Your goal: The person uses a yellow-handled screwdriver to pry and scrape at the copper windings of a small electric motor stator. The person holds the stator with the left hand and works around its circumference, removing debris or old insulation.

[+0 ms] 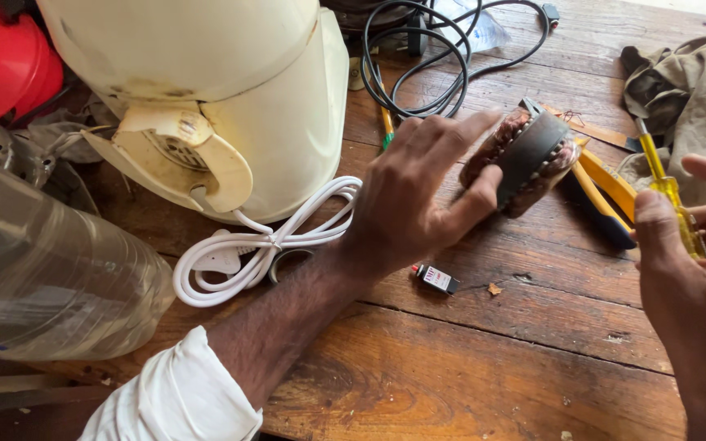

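My left hand [418, 192] reaches across the wooden table [467, 376], and its fingertips grip a small electric motor stator [525, 159], a dark ring with copper windings, tilted on its edge. My right hand [692, 261] at the right edge holds a screwdriver [668, 192] with a clear yellow handle, shaft pointing up and away. The two hands are apart, with the stator between them.
A cream appliance body [230, 90] stands at the back left with a bundled white cord [263, 245]. A clear plastic bottle [42, 278] lies at the left. A black cable [435, 65], yellow-handled pliers [606, 192], a grey cloth [696, 90], and a small black component [436, 278] lie around.
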